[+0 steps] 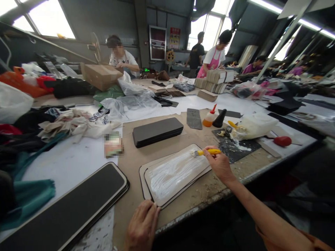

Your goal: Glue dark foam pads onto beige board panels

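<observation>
My right hand (pixel 220 165) is closed around the yellow handle of a paintbrush (pixel 209 152). Its bristles touch the upper right part of a beige panel (pixel 167 195) with rounded corners and a dark edge. Streaky white paste (pixel 172 171) covers much of that face. Under it, slightly offset, lies another beige panel (pixel 142 174). At the near corner, the curled fingers of my left hand (pixel 142 223) hold the top panel's edge; the thumb is hidden. Just beyond is a stack of dark panels (pixel 158 130).
Longer dark panels (pixel 75 205) are stacked at left. On the right, a paste-smeared black board (pixel 238 150) bears a whitish plastic container (pixel 258 125). A glue bottle (pixel 209 118) stands behind. Cloth scraps (pixel 75 125) lie left. Several people work across the table.
</observation>
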